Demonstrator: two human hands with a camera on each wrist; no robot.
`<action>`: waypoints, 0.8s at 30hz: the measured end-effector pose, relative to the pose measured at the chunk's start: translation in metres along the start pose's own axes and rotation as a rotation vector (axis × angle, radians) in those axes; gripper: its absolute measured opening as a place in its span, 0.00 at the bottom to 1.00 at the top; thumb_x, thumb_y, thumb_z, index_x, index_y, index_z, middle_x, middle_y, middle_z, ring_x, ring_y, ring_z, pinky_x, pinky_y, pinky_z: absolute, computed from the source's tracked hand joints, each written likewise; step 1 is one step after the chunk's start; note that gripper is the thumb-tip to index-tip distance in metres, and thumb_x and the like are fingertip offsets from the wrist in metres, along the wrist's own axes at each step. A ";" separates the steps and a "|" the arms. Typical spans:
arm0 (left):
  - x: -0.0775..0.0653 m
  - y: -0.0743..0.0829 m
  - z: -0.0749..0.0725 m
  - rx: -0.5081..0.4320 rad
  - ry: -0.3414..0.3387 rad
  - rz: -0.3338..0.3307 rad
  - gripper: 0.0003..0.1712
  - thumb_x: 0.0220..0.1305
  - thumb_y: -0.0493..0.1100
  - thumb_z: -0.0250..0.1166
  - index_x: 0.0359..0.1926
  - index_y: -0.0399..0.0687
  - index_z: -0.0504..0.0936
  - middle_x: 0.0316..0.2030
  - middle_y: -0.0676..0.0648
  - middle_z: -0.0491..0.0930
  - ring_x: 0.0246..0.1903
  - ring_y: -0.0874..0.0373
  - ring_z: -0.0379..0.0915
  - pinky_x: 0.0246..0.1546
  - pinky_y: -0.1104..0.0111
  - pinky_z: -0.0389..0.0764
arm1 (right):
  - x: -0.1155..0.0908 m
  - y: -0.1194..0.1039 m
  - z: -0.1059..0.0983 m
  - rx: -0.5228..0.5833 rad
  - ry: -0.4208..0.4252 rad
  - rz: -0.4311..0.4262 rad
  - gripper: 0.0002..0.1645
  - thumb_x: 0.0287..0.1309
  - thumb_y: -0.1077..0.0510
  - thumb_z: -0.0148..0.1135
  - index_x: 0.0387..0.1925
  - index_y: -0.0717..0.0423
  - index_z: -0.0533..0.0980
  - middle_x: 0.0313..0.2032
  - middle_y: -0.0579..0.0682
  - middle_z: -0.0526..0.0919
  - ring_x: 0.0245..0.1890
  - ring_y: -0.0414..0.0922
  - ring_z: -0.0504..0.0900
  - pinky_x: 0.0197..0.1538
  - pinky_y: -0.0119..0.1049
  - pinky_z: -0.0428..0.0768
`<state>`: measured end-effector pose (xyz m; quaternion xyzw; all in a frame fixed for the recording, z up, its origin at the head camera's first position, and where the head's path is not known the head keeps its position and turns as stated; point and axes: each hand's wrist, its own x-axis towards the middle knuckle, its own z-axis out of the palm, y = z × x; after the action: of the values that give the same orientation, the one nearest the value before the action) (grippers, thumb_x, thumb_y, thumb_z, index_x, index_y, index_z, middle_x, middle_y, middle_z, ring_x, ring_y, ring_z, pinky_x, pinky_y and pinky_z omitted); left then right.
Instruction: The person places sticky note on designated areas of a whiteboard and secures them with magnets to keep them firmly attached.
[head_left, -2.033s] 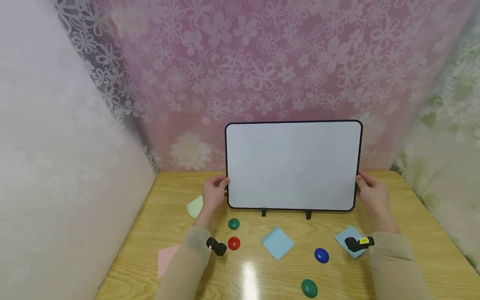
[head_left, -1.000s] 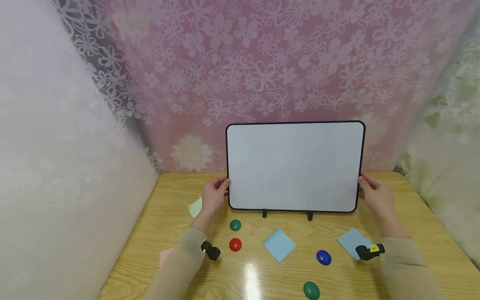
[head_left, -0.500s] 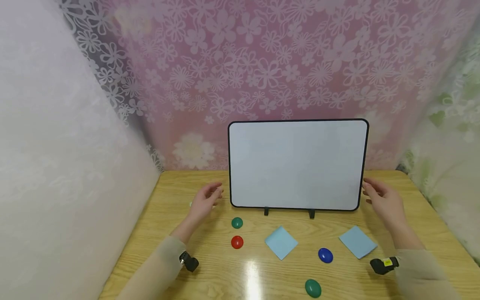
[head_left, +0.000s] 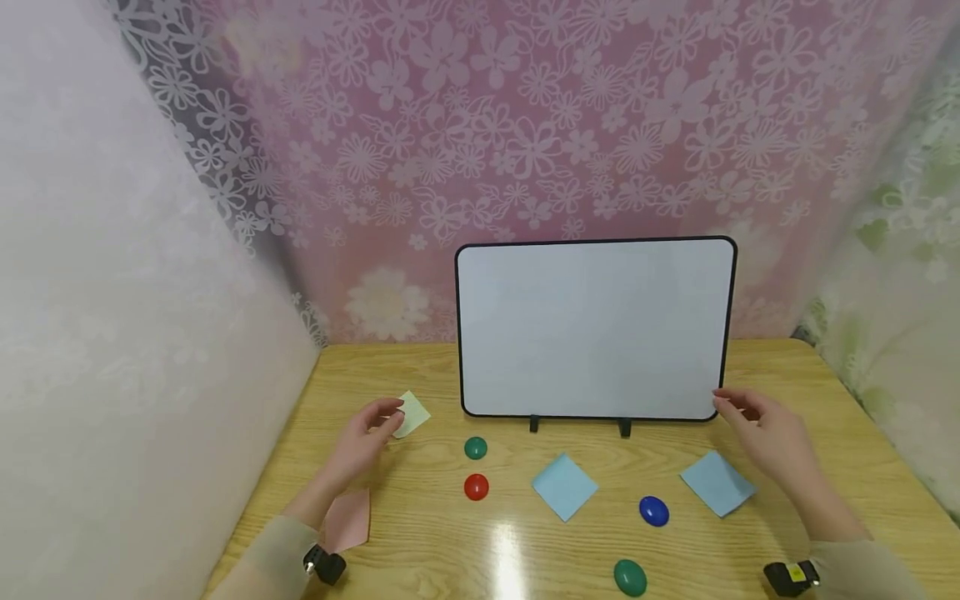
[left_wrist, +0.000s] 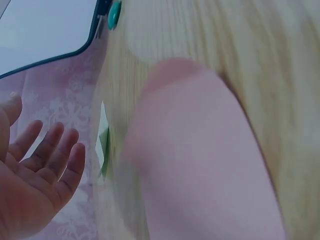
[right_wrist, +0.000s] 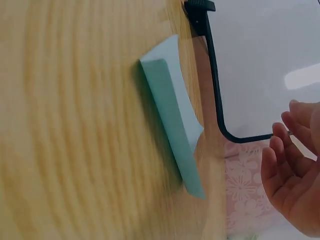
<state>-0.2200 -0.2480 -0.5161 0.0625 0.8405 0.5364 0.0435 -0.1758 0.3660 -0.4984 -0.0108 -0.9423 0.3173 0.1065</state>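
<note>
A whiteboard (head_left: 592, 329) with a black frame stands upright on small black feet (head_left: 625, 427) at the back of the table. My left hand (head_left: 363, 437) is away from the board, its fingers relaxed and holding nothing, overlapping a pale green sticky note (head_left: 412, 414) in the head view. In the left wrist view that palm is bare, and a pink sticky note (left_wrist: 200, 150) lies large below it. My right hand (head_left: 772, 433) is at the board's lower right corner, fingertips right by the frame, loosely bent with nothing held. A blue sticky note (head_left: 717, 483) lies beside it.
Another blue sticky note (head_left: 565, 487) lies before the board. Round magnets are spread over the wooden table (head_left: 420, 533): a green one (head_left: 476, 447), a red one (head_left: 476, 487), a blue one (head_left: 654, 511) and a front green one (head_left: 630, 577). Patterned curtains (head_left: 525, 125) hang behind.
Both hands have let go of the whiteboard's sides. The left has drawn back left and toward me; the right has moved lower, toward the corner. The board stays standing.
</note>
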 end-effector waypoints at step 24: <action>-0.048 -0.020 -0.068 0.435 -0.325 0.201 0.26 0.57 0.46 0.84 0.54 0.45 0.87 0.50 0.50 0.85 0.46 0.51 0.79 0.46 0.60 0.83 | -0.031 -0.039 0.022 -0.052 -0.498 -0.541 0.22 0.64 0.44 0.77 0.55 0.46 0.87 0.48 0.38 0.88 0.41 0.35 0.82 0.39 0.36 0.83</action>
<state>-0.1834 -0.3247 -0.5055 0.2387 0.9073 0.3283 0.1098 -0.1480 0.3186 -0.4978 0.3135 -0.9159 0.2465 -0.0463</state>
